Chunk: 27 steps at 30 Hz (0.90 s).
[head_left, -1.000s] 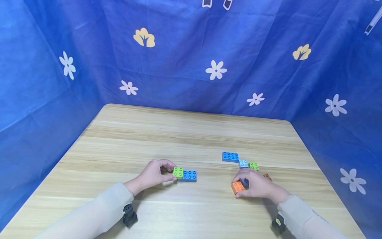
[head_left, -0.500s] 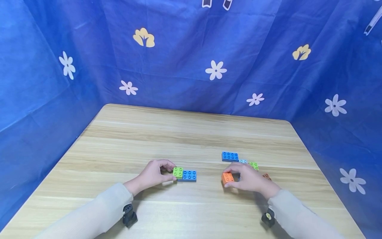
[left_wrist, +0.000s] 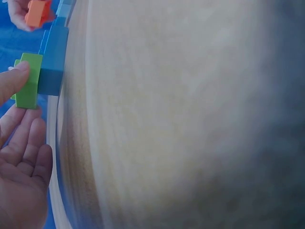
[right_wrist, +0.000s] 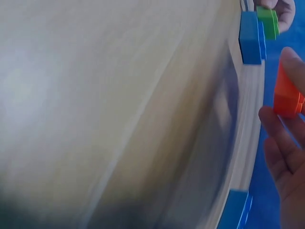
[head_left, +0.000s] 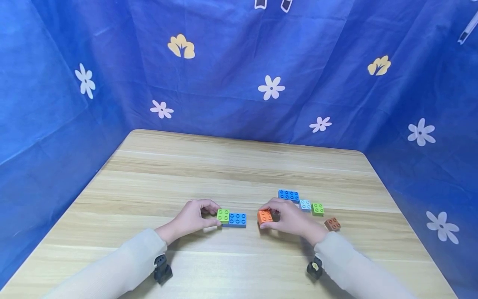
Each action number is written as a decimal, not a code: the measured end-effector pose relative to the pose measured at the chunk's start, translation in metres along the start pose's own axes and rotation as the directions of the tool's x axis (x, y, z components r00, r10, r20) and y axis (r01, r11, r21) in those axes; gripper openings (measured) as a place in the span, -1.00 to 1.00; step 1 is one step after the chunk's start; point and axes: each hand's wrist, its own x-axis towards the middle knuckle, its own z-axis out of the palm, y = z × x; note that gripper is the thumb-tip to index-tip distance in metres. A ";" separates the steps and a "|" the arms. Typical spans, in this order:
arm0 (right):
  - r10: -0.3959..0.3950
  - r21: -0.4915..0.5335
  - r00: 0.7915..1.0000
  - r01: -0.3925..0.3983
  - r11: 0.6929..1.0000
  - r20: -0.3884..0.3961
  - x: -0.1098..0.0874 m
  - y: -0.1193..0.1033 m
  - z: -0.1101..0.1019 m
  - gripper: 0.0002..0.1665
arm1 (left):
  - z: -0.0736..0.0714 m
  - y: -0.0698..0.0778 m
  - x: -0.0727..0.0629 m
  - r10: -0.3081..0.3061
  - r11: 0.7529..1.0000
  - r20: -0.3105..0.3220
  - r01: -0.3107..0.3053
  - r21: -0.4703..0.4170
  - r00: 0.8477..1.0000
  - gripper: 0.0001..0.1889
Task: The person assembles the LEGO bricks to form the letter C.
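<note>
My left hand [head_left: 196,218] pinches a small lime-green building brick [head_left: 223,215] between thumb and fingers. That brick sits on the left end of a longer blue brick [head_left: 237,219], whose right-hand studs are uncovered; the left wrist view shows the green brick [left_wrist: 29,83] with the thumb on one side and fingertips on the other. To the right, my right hand [head_left: 289,218] holds an orange brick [head_left: 264,216] by its sides, a short gap from the blue brick. In the right wrist view the orange brick [right_wrist: 287,93] hangs clear of the table surface.
Behind the right hand lie another blue brick [head_left: 288,195], a light-blue brick [head_left: 304,205] and a second green brick [head_left: 318,209]. A brown brick [head_left: 332,224] rests right of the right wrist. Blue patterned cloth [head_left: 239,74] surrounds the wooden table [head_left: 224,166].
The right hand has carried the orange brick leftward, from near the loose bricks toward the blue brick. More of the brown brick now shows. The left hand has stayed put.
</note>
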 end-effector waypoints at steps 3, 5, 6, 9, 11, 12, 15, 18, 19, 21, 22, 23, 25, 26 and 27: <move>0.015 -0.001 1.000 -0.015 1.000 -0.003 0.005 -0.005 0.007 -0.43 | 0.000 0.000 0.000 0.007 1.000 -0.003 -0.007 -0.002 1.000 -0.64; 0.034 -0.002 0.999 -0.034 0.999 -0.005 0.008 -0.009 0.011 -0.43 | 0.000 -0.001 0.000 0.010 1.000 -0.005 -0.010 -0.004 1.000 -0.65; 0.043 -0.008 0.999 -0.043 0.999 -0.007 0.010 -0.010 0.014 -0.42 | 0.000 -0.001 0.000 0.012 1.000 -0.006 -0.012 -0.005 1.000 -0.65; 0.052 -0.027 0.998 -0.052 0.998 -0.021 0.014 -0.014 0.020 -0.40 | 0.000 -0.001 0.000 0.016 1.000 -0.005 -0.017 -0.009 1.000 -0.65; 0.047 -0.037 0.998 -0.048 0.998 -0.032 0.017 -0.016 0.024 -0.39 | 0.000 0.000 0.000 0.020 1.000 -0.005 -0.020 -0.008 1.000 -0.65; 0.043 -0.039 0.998 -0.044 0.998 -0.037 0.018 -0.017 0.025 -0.39 | 0.000 0.000 0.000 0.020 1.000 -0.005 -0.020 -0.008 1.000 -0.64; 0.038 -0.036 0.998 -0.039 0.999 -0.041 0.022 -0.021 0.028 -0.39 | 0.000 0.000 0.000 0.020 1.000 -0.004 -0.020 -0.008 1.000 -0.64; 0.042 -0.031 0.998 -0.043 0.999 -0.037 0.024 -0.024 0.030 -0.39 | 0.000 0.001 0.000 0.017 1.000 -0.002 -0.017 -0.010 1.000 -0.64; 0.040 -0.030 0.999 -0.041 0.999 -0.036 0.025 -0.024 0.031 -0.39 | 0.000 0.001 0.000 0.017 1.000 -0.001 -0.017 -0.011 1.000 -0.64; 0.037 -0.033 0.999 -0.038 0.999 -0.033 0.027 -0.025 0.032 -0.39 | 0.000 0.001 0.000 0.016 1.000 0.000 -0.016 -0.011 1.000 -0.64; 0.035 -0.034 0.999 -0.036 0.999 -0.033 0.027 -0.025 0.032 -0.40 | 0.000 0.001 0.000 0.016 1.000 0.000 -0.016 -0.011 1.000 -0.64; 0.033 -0.036 0.999 -0.034 0.999 -0.034 0.028 -0.026 0.033 -0.40 | 0.000 0.001 0.000 0.015 1.000 0.000 -0.015 -0.011 1.000 -0.64; 0.029 -0.038 0.999 -0.030 0.999 -0.035 0.029 -0.026 0.033 -0.41 | 0.000 0.001 0.000 0.014 1.000 0.000 -0.014 -0.010 1.000 -0.64; 0.030 -0.040 0.999 -0.031 0.999 -0.036 0.029 -0.027 0.033 -0.42 | 0.000 0.001 0.000 0.014 1.000 0.000 -0.014 -0.007 1.000 -0.64; 0.031 -0.041 0.999 -0.032 0.999 -0.039 0.029 -0.027 0.033 -0.43 | 0.000 0.001 0.000 0.014 1.000 0.001 -0.014 -0.006 1.000 -0.64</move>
